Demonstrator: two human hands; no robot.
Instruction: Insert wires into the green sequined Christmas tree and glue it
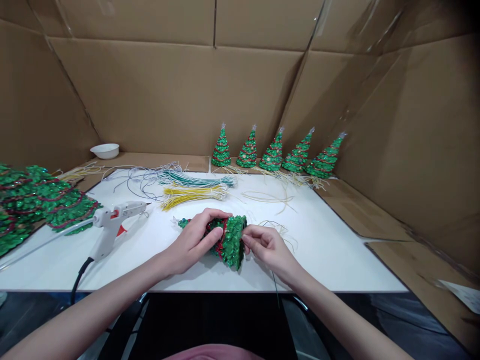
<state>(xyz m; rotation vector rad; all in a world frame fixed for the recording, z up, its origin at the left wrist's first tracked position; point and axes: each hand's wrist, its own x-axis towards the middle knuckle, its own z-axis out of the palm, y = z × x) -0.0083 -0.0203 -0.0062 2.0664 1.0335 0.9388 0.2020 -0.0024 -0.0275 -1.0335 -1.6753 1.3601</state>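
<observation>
At bench [330, 250] centre: left hand [195, 240] clamped round sequinned tree [228, 240] lying on its side; right hand [264, 245] fingers pinched at its base. Glue gun [112, 220] lies left.

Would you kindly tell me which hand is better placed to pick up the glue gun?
Left, probably. The left hand grips the sequinned tree nearer the glue gun; the right hand is beyond the tree.

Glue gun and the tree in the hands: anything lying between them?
Head view: the white board is bare between the glue gun and the held sequin tree, apart from the tree's pale tip pointing toward the gun.
</observation>
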